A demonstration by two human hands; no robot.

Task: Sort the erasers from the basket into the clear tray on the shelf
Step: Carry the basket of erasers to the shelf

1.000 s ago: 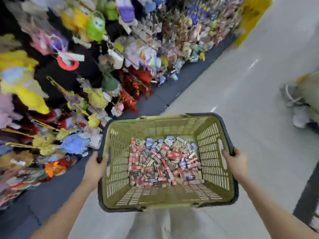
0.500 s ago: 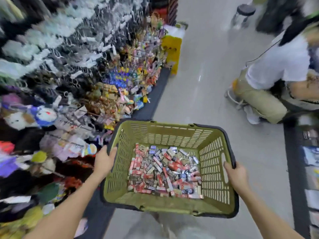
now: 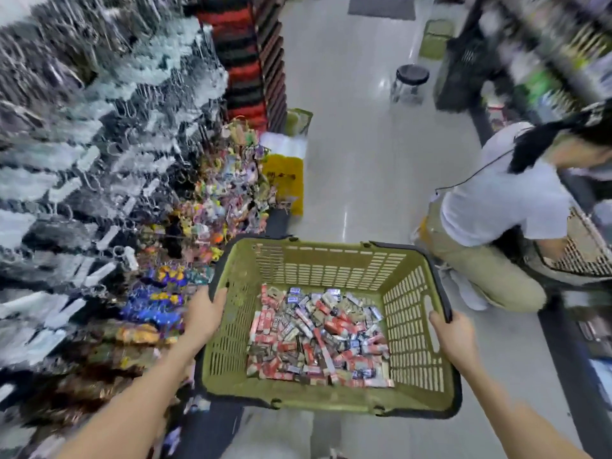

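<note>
A person holds a green basket [image 3: 331, 263] out in front, above a pale shop floor [image 3: 364, 160]. The left hand [image 3: 203, 314] grips the basket's left rim, thumb hooked over the edge and the fingers wrapped round the outside. The right hand [image 3: 455, 337] grips the right rim beside the handle slot, its fingers curled tight on the dark edge. The erasers [image 3: 318, 339], small wrapped blocks in red, blue and grey, lie heaped loose on the basket's bottom, nearer the far and right walls, with a bare strip of slatted bottom at the left. To the left stands a rack [image 3: 99, 144] hung thick with keychains, pale and blurred above, bright-coloured lower down near the left hand. A yellow bag [image 3: 283, 180] sits on the floor at the rack's far end. At the right a second person [image 3: 496, 207] in a white shirt crouches by blurred shelves [image 3: 546, 44], just beyond the basket's far right corner. A dark round stool [image 3: 412, 77] stands farther down the aisle.
</note>
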